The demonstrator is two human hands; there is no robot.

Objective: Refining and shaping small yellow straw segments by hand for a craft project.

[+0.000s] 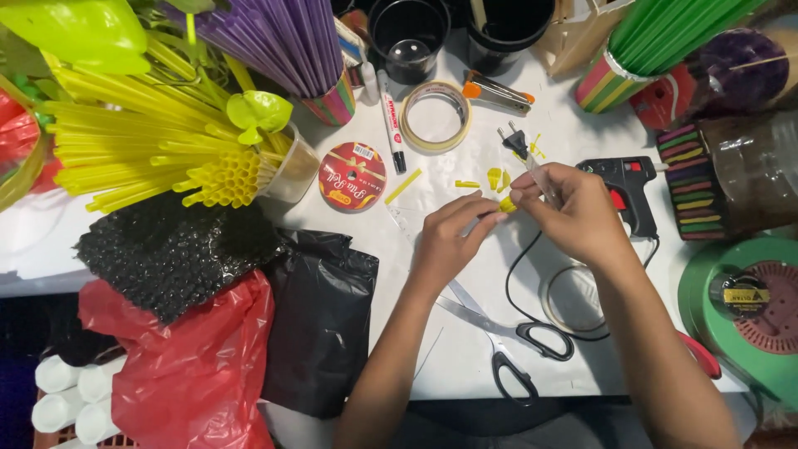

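I saw the left hand (449, 241) and right hand (573, 212) pinched shut together on a small yellow straw piece (507, 204) above the cluttered white tabletop (465, 349); black-handled scissors (507, 345) and a black glue gun (625, 185) lay nearby.

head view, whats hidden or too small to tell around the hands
- Yellow piece: pinched between left hand and right hand; fingertips cover its shape.
- Scissors: blades partly under the left forearm.
- Glue gun: grip partly behind the right hand.
- Green reel: cut by the right edge.
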